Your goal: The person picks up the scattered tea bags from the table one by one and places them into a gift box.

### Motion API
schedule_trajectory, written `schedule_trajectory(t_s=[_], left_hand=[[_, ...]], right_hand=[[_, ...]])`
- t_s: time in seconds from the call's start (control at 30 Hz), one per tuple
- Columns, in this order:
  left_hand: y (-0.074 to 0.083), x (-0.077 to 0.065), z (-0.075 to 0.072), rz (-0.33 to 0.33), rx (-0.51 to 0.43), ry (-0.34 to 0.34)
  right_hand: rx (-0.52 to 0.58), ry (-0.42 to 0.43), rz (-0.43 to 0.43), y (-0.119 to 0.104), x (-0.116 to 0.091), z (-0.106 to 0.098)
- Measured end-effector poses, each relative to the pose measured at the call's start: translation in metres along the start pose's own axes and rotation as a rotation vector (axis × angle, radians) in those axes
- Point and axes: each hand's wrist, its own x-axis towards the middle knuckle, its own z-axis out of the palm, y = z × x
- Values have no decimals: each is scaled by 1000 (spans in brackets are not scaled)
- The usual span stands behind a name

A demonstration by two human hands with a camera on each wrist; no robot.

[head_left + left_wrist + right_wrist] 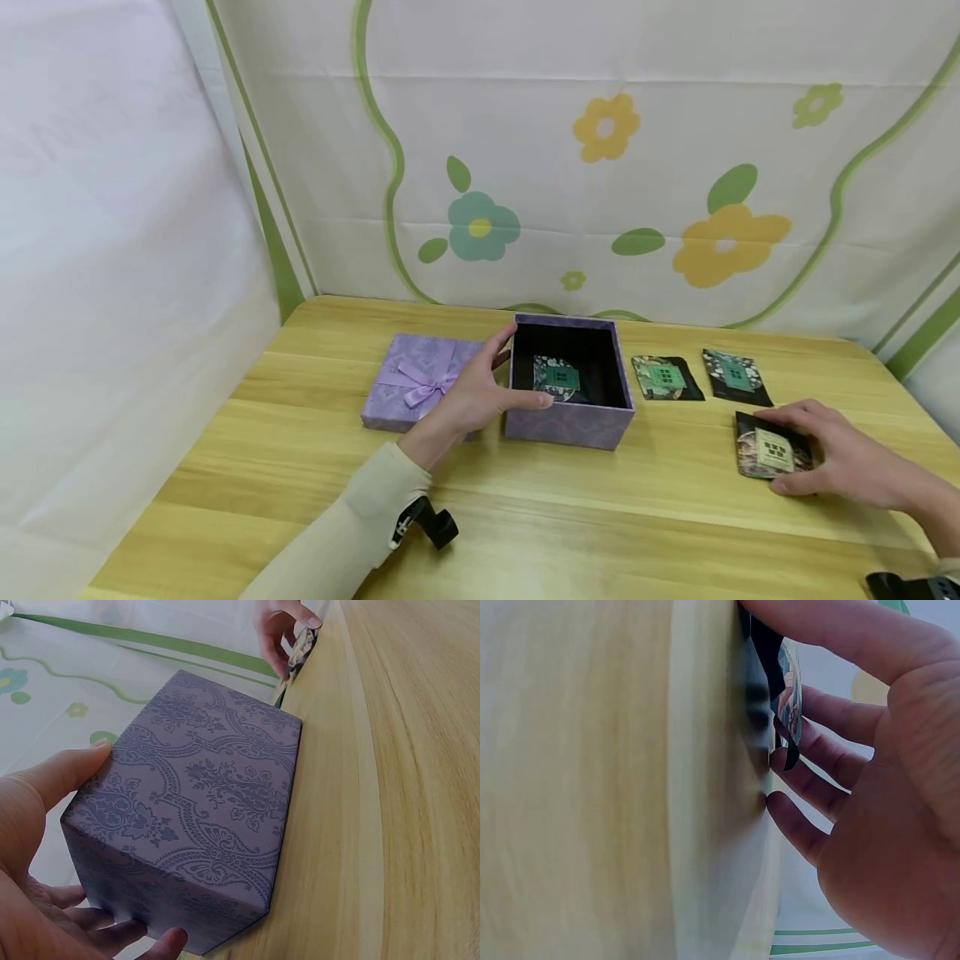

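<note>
At the left of the wooden table (600,517), a purple lid (393,371) is lying flat, its ribbon bow (426,390) facing up and the left forearm partly covering its near right corner. Just right of it, the left hand (476,390) is holding the purple box (566,427) at its left side; its thumb is resting at the near rim while the fingers are reaching along the left wall, widely spread from the thumb and slightly bent. The box is standing upright and open, its patterned outside showing closely in the left wrist view, and a packet with a dark green label (557,379) is lying inside against the black lining. Right of the box, a packet with a light green label (666,378) is lying on the table near the wall, and beyond it a packet with a teal label (737,377) is lying at a slant. Farthest right, the right hand (840,454) is pinching a packet with a cream label (772,448) between thumb and bent fingers, the gap being about as wide as the packet; its fingertips are sitting close to the tabletop. Behind everything, a flowered white cloth (525,125) is hanging.
</note>
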Motion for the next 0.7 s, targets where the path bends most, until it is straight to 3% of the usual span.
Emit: schedule_trajectory(t_s=[0.3, 0.7], left_hand=[[0, 1, 0, -8, -1, -2], [0, 0, 0, 6, -8, -4]], right_hand=[[32, 16, 30, -10, -1, -6], [54, 39, -5, -38, 7, -25]])
